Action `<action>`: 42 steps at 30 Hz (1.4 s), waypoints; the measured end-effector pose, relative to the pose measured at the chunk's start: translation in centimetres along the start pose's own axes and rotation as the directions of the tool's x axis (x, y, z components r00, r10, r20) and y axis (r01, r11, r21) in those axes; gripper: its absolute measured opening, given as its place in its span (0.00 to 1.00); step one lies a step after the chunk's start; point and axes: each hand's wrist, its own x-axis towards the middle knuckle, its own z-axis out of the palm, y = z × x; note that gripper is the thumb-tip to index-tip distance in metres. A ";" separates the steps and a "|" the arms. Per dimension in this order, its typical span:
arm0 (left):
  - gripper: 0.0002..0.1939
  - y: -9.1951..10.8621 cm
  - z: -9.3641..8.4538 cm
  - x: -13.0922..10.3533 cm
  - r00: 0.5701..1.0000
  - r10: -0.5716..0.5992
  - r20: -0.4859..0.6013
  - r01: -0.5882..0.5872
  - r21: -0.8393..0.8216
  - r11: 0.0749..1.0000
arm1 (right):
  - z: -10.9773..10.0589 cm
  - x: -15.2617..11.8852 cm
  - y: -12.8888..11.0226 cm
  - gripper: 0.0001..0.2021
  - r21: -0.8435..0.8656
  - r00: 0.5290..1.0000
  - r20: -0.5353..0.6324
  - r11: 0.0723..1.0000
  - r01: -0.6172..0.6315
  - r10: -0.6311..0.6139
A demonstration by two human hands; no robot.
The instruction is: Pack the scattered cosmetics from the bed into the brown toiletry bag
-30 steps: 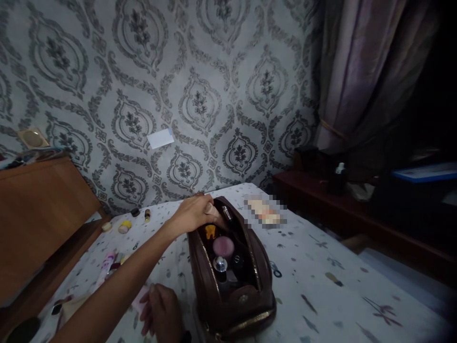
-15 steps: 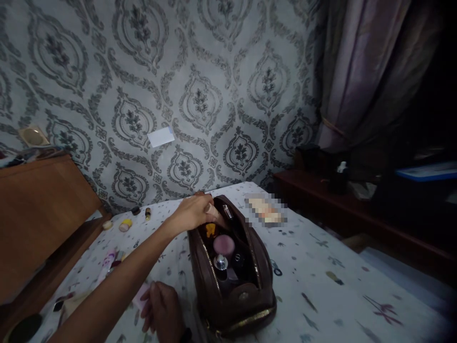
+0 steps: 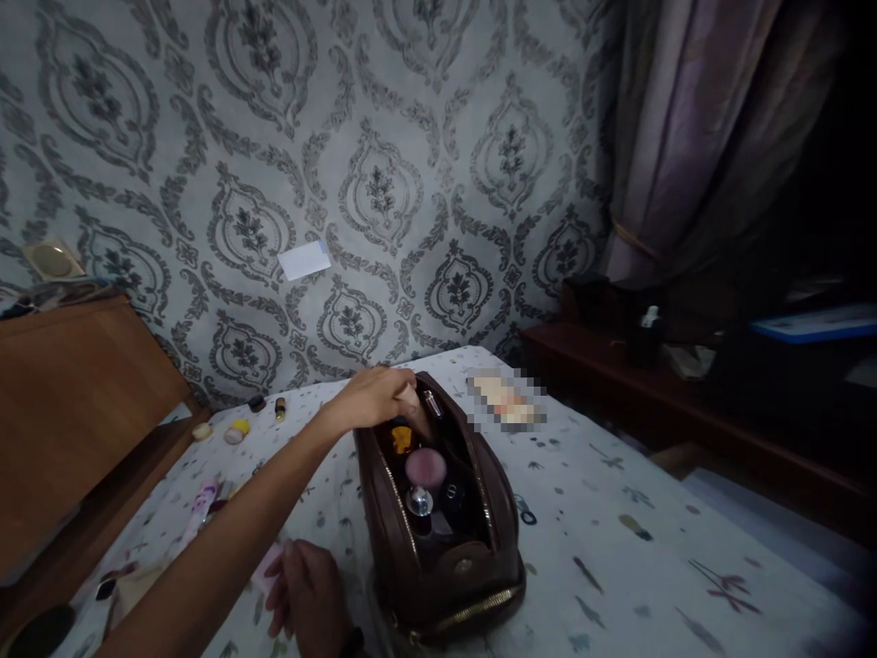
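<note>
A dark brown leather cosmetic bag stands unzipped on the patterned cloth. My left hand reaches across to its far end, fingers closed around a pale beige item, mostly hidden by the fingers and bag wall. Inside the bag are an orange item, a round pink item, a silver-capped bottle, a black item with a light logo and a shiny tube. My right hand is low, left of the bag, fingers curled against a pink item, partly hidden.
Several cosmetics lie at left, among them a pink-and-white tube, a yellow-and-pale item and a black-and-gold lipstick. A blurred-out flat item lies right of the bag. A wooden panel stands left; a dark red shelf is right.
The view has shifted slightly, so everything sits a little further left. My left hand stays at the bag's far end; my right hand keeps about the same place and pose.
</note>
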 end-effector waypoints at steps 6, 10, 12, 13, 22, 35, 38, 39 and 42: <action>0.19 -1.4 0.8 -0.1 1.000 -0.010 -0.004 0.010 -0.093 0.996 | -0.1 0.0 -0.1 0.32 0.023 1.000 0.024 1.000 -0.003 0.002; 0.20 -1.9 1.1 -0.1 1.000 0.017 -0.023 -0.020 -0.146 0.989 | -0.1 -0.1 -0.2 0.32 0.002 1.000 0.025 1.000 0.003 -0.003; 0.20 -2.0 1.2 0.0 0.999 0.025 -0.034 -0.031 -0.165 0.986 | -0.1 -0.1 -0.4 0.32 -0.005 1.000 0.025 1.000 0.001 -0.001; 0.20 -2.1 1.3 0.1 0.999 0.029 -0.040 -0.036 -0.174 0.984 | -0.1 -0.1 -0.4 0.32 -0.009 1.000 0.027 1.000 0.000 0.000; 0.18 -2.4 1.8 0.1 0.991 0.039 -0.131 -0.069 -0.229 0.971 | -0.1 0.0 -0.3 0.37 -0.005 0.999 0.021 1.000 -0.031 0.031; 0.15 -6.8 3.2 -8.9 0.765 -0.342 -0.546 0.065 -0.462 0.884 | -0.7 -0.4 -0.7 0.28 0.019 0.997 -0.048 0.998 0.062 -0.061; 0.17 -10.1 4.7 -13.3 0.702 -0.519 -0.487 0.183 -0.581 0.793 | -0.8 -0.3 -0.8 0.26 -0.012 0.995 -0.081 0.998 0.055 -0.056; 0.18 -11.2 5.2 -14.8 0.673 -0.575 -0.465 0.218 -0.618 0.756 | -0.7 -0.3 -0.8 0.26 -0.021 0.995 -0.081 0.998 0.057 -0.058; 0.19 -13.7 7.1 -19.4 0.612 -0.653 -0.445 0.292 -0.641 0.710 | -0.7 -0.2 -0.6 0.24 -0.025 0.995 -0.074 0.997 0.072 -0.073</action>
